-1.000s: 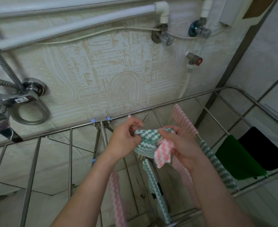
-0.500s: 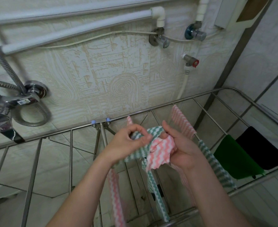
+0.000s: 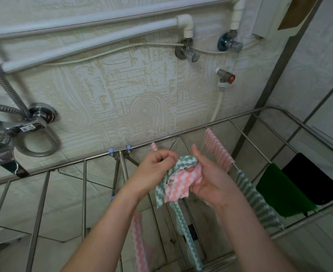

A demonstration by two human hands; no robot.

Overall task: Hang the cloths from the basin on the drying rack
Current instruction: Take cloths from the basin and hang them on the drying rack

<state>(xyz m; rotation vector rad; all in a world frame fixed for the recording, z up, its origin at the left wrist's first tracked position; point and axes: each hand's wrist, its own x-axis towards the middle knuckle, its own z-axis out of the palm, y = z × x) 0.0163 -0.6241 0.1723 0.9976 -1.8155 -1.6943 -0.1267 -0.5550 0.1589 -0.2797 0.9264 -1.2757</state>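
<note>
Both hands hold a bunch of wavy-striped cloths above the metal drying rack (image 3: 67, 164). My left hand (image 3: 155, 168) pinches the green-and-white cloth (image 3: 162, 186) at its top edge. My right hand (image 3: 207, 176) grips the pink-and-white cloth (image 3: 181, 182), thumb raised. Several cloths hang on the rack's bars: a pink striped one (image 3: 217, 149), a green striped one (image 3: 257, 201), a plain green one (image 3: 279, 191) and a black one (image 3: 315, 179). Below my hands, a pink strip (image 3: 139, 238) and a green strip (image 3: 189, 238) hang down. The basin is out of view.
The rack stands against a patterned tiled wall (image 3: 122, 99). A chrome shower mixer with a coiled hose (image 3: 24, 128) juts out at the left. White pipes (image 3: 87, 42) and valves (image 3: 187, 51) run along the wall above. The rack's left bars (image 3: 38, 209) carry nothing.
My hands have pulled the bunched cloths apart a little, so the pink cloth now shows more and hangs lower. My right thumb has lifted off the cloth.
</note>
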